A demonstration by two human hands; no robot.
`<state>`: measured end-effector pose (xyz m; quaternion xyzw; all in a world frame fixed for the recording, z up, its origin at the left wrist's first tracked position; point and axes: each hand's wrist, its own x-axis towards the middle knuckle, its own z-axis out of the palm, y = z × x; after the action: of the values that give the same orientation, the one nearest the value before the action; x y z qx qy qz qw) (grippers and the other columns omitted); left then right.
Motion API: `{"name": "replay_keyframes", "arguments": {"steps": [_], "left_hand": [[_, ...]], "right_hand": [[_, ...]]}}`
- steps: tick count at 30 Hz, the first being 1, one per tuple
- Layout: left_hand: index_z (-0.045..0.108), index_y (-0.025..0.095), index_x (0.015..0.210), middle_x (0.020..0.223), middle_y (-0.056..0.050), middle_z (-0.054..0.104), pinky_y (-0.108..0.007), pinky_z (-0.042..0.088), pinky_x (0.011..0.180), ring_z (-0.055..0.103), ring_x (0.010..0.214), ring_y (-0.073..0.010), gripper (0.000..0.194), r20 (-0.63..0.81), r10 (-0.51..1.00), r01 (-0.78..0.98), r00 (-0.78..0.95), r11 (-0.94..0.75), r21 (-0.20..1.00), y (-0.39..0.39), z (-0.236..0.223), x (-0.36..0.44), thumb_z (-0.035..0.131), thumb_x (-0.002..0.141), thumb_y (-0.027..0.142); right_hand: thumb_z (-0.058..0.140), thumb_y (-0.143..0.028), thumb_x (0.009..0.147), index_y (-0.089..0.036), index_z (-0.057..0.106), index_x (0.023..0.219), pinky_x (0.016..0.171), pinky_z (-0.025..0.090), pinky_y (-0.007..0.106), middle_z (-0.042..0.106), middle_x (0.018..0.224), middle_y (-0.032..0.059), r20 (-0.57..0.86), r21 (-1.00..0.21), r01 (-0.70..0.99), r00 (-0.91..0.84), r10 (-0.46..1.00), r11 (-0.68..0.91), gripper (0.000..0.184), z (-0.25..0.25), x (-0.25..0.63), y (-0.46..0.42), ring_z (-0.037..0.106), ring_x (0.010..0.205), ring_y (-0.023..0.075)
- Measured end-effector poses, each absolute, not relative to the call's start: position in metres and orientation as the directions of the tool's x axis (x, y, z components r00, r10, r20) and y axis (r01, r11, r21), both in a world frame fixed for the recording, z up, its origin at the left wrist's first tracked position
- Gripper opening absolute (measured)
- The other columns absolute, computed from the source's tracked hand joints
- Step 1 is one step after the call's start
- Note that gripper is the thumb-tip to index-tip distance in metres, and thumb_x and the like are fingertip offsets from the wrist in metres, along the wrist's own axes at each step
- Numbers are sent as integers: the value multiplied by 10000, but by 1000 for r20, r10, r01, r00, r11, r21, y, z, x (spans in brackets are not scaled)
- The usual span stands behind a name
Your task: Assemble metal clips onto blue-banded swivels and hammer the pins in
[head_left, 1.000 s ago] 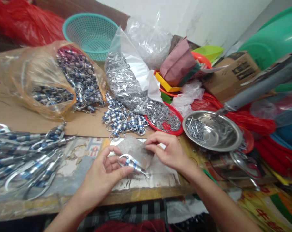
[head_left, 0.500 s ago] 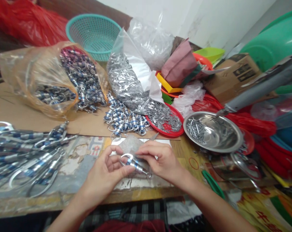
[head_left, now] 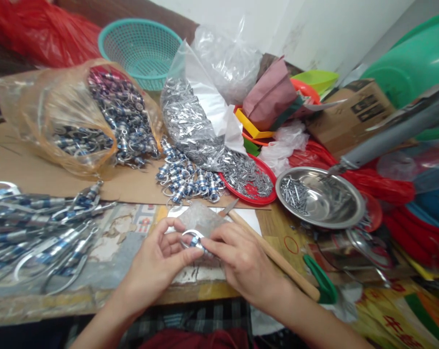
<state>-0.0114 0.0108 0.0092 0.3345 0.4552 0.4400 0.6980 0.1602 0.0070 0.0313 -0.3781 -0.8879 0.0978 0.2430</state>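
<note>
My left hand (head_left: 157, 264) pinches a small metal clip (head_left: 194, 240) with a silver hook and a blue barrel, just above a grey metal block (head_left: 201, 220) near the table's front edge. My right hand (head_left: 239, 259) is closed on the same clip from the right, its fingertips meeting my left thumb. A wooden-handled tool (head_left: 273, 254) lies slanted under my right hand. Finished chains of clips (head_left: 40, 232) are spread at the left.
A loose pile of blue clips (head_left: 186, 179), a red plate of small silver parts (head_left: 250, 179) and a steel bowl of pins (head_left: 319, 196) stand behind. Plastic bags of clips (head_left: 95, 116) and silver parts (head_left: 190, 116), a teal basket (head_left: 142, 46) and boxes crowd the back.
My right hand has moved down and left from the block's far edge onto the clip. The wooden-handled tool has come into view beneath it.
</note>
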Motion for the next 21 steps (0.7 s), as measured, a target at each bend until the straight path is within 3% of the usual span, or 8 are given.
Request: {"name": "replay_keyframes", "arguments": {"steps": [3,5,9,12,14,17,19,21], "left_hand": [[409,214,849,679,53,666,-241,521,657,650,671,-124,468,-365,913,-300,183,406,863,11,10,-11,777,563,180],[407,217,850,684,54,663,-257,527,662,665,679,-140,482,-378,910,-288,171,413,864,11,10,-11,785,553,192],[404,223,855,697,48,668,-324,543,699,688,702,-182,486,-366,913,-288,183,405,868,11,9,-11,788,556,226],[407,222,864,704,43,670,-339,541,714,692,714,-192,481,-360,916,-269,178,397,878,11,8,-11,785,568,239],[409,221,865,704,42,671,-341,538,717,692,717,-194,481,-357,918,-258,176,393,883,11,8,-11,786,568,245],[404,224,865,700,47,671,-356,535,729,690,716,-194,489,-351,920,-253,175,386,887,11,7,-11,789,564,239],[399,225,855,696,49,673,-350,532,730,689,708,-187,486,-349,922,-248,166,381,890,10,7,-11,789,565,226],[391,227,838,694,47,679,-343,533,720,691,700,-187,483,-345,925,-252,160,377,891,10,7,-11,789,564,219]], "right_hand": [[388,-49,846,-216,619,1059,727,477,306,593,922,70,429,-460,607,-488,760,649,356,25,178,7,549,865,170],[406,-102,865,-218,579,1130,814,465,353,575,1034,89,444,-458,710,-339,829,536,337,19,197,9,542,965,192],[508,-273,848,-175,550,1149,758,479,403,597,944,98,136,-288,932,-186,973,219,319,6,237,13,584,875,244],[490,-264,856,-178,592,1011,684,497,338,601,853,61,31,-308,937,-161,986,163,204,6,245,9,610,780,208],[507,-236,849,-190,583,1012,714,501,313,615,912,61,160,-391,896,-160,974,211,186,17,240,2,616,831,195],[522,-153,838,-236,537,1166,793,503,291,627,1048,62,393,-453,787,-246,886,419,339,40,224,-11,613,942,182],[500,-85,832,-278,470,1274,818,507,287,626,1108,56,477,-410,736,-330,815,538,483,51,216,-19,613,980,176],[466,-43,822,-292,448,1306,788,530,279,642,1096,50,451,-352,731,-414,790,584,545,54,212,-25,633,953,175]]}}
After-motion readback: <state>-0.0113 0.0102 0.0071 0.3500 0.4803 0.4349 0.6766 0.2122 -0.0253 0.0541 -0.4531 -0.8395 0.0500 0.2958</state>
